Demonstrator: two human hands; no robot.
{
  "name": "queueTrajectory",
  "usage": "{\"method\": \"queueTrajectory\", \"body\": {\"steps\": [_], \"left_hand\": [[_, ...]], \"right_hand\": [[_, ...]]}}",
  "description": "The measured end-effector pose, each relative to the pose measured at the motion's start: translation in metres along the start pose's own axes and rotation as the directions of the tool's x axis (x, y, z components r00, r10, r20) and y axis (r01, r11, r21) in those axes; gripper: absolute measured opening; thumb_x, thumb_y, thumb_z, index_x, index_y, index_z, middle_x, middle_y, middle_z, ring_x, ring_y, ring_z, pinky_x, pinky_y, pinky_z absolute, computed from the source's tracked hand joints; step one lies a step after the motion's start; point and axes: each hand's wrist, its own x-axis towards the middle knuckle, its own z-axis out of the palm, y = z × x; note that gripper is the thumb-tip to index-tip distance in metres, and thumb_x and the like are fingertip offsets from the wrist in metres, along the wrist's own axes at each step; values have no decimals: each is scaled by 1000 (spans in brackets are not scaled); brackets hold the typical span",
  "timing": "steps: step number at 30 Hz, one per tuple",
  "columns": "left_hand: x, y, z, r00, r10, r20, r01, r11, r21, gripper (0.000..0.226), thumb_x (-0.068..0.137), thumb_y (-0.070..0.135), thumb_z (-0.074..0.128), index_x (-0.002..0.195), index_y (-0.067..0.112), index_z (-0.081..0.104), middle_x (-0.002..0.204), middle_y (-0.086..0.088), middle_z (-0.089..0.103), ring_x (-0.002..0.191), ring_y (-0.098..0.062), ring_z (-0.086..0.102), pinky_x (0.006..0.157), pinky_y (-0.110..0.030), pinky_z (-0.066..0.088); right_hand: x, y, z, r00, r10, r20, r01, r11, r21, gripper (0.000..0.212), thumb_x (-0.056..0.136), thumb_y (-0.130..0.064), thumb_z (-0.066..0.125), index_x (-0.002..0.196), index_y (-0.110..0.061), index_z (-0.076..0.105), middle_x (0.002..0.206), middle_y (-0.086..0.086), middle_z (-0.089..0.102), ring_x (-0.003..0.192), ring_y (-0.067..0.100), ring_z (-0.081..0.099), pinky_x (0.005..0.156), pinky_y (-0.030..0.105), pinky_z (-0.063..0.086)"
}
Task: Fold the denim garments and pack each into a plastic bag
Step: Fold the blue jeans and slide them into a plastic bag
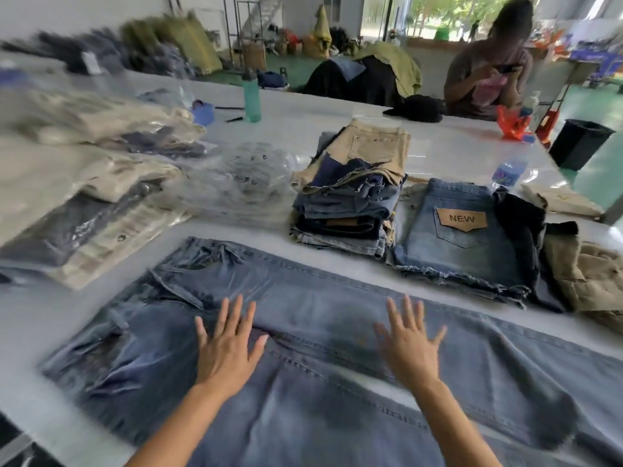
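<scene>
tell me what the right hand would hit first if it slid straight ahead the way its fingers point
Probably the frayed hem of the folded light-blue denim garment with the tan NEW patch, after the right hand crosses the flat blue jeans under it. Depth is uncertain.

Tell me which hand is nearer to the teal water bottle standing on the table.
The left. The left hand lies flat on the spread jeans, almost straight below the teal water bottle in the picture. The right hand lies on the same jeans, farther to the right.

The jeans (303,332) are cut off by the right and bottom edges; left of them, the bagged garments (84,197) are blurred.
</scene>
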Motion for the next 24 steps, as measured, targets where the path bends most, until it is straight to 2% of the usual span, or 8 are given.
{"method": "queueTrajectory", "body": {"steps": [3, 5, 7, 10, 14, 17, 21, 24], "left_hand": [[-2, -36, 13, 995, 4, 102, 3, 998, -65, 67, 94, 62, 19, 152, 32, 0, 155, 9, -22, 146, -17, -12, 115, -56, 5], [2, -60, 8, 998, 58, 14, -56, 992, -112, 61, 97, 54, 29, 152, 33, 11, 157, 11, -11, 147, -13, -4, 117, -45, 6], [10, -87, -1, 991, 23, -132, -41, 990, -137, 56, 99, 49, 30, 150, 28, 24, 159, 8, 9, 147, -12, 5, 117, -37, 9], [28, -135, -7, 990, -76, -123, 66, 995, -80, 55, 99, 49, 27, 150, 28, 23, 159, 8, 12, 147, -16, 5, 117, -41, 13], [52, -191, -12, 993, -56, -108, 56, 998, 1, 53, 98, 50, 33, 145, 27, 36, 152, 7, 32, 138, -22, 32, 109, -48, 25], [63, -220, -14, 949, 65, -309, -69, 998, -1, 36, 87, 43, 50, 109, 23, 71, 108, 7, 67, 92, -21, 64, 74, -41, 49], [85, -252, -12, 928, 26, -371, -182, 902, -392, 13, 84, 28, 70, 91, 19, 77, 94, 6, 72, 81, -16, 67, 72, -36, 53], [99, -260, -16, 965, -165, -205, -9, 758, -652, 16, 82, 34, 71, 82, 18, 76, 86, 6, 62, 83, -13, 60, 78, -36, 51]], "right_hand": [[-13, -90, 31, 917, -383, 109, 389, 920, -39, 61, 95, -63, 16, 149, -43, -3, 156, -11, -20, 142, 13, -23, 109, 61, -13], [-5, -114, 36, 923, -346, 171, 361, 930, -66, 59, 95, -61, 24, 148, -37, 21, 160, -8, 6, 148, 14, 1, 111, 60, 2], [12, -132, 24, 958, -257, 129, 270, 958, -96, 47, 92, -55, 36, 122, -23, 53, 140, 1, 44, 132, 23, 38, 106, 53, 25], [46, -176, 3, 972, -206, 114, 194, 975, 107, 36, 95, -39, 35, 76, -16, 55, 92, 6, 58, 98, 31, 56, 86, 38, 42], [96, -242, 1, 976, -208, 59, 205, 977, 59, 34, 99, -32, 33, 114, -10, 54, 122, 11, 50, 114, 32, 48, 92, 42, 42], [133, -273, 10, 968, -162, 192, 166, 986, -2, 44, 100, -39, 37, 136, -14, 39, 139, 10, 40, 127, 30, 39, 103, 52, 35], [161, -293, 25, 946, -100, 307, 114, 993, -28, 71, 89, -51, 58, 145, -18, 28, 144, 6, 37, 132, 30, 36, 106, 68, 22], [170, -297, 26, 959, -113, 260, 132, 989, -60, 68, 79, -49, 71, 132, -16, 44, 129, 8, 49, 123, 29, 42, 100, 52, 36]]}}
